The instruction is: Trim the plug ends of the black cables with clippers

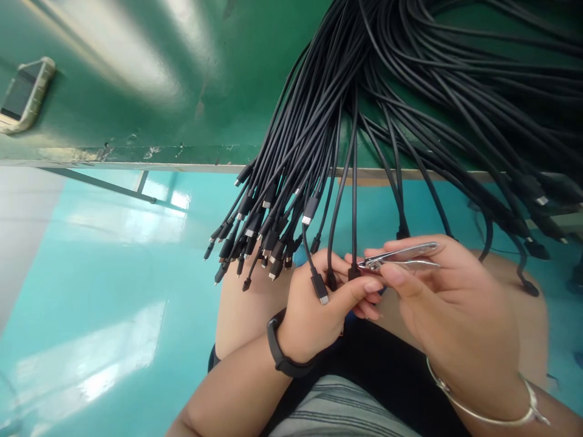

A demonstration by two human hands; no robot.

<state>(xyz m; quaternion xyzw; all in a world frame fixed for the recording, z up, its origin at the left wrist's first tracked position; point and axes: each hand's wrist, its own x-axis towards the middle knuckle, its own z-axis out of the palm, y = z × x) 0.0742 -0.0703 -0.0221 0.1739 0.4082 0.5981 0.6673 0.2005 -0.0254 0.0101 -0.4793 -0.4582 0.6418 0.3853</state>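
Observation:
My left hand (319, 303), with a black band at the wrist, is closed on a black cable (354, 200) near its connector end. Another cable's connector (319, 287) lies over the back of this hand, its metal tip pointing down. In my right hand (455, 309) is a silver nail clipper (401, 256), held between thumb and fingers with its lever raised. The clipper's jaws are at the held cable's connector, close to my left fingertips. Many black cables (310, 103) hang over the table edge, their connectors in a cluster left of my hands.
The green table (204, 85) spans the top, with a phone (25, 94) in a pale case at far left. More cables (514, 121) spread and hang at the right. Below is the turquoise floor (113, 273); my legs are under the hands.

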